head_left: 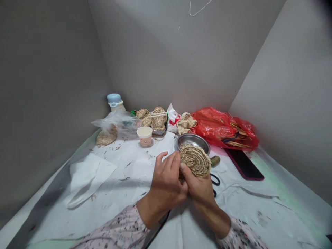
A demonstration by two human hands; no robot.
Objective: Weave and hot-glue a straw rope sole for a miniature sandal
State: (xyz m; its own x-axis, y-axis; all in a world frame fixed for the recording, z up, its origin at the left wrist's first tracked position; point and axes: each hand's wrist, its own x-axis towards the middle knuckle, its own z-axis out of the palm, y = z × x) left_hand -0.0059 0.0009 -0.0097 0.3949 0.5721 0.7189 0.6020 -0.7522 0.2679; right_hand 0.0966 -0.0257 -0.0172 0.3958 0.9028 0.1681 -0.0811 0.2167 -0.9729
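Round coiled disc (196, 160), no clear long axis, is held tilted before steel bowl (194, 139), right hand (201, 188) gripping its lower edge, left hand (167, 178) curled at its left side, pinch hidden.

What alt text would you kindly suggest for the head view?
A person's right hand holds a coiled woven disc, left hand at its edge, over a white-covered table. Beyond sit a metal bowl, a cup and a red plastic bag; a phone lies at right.
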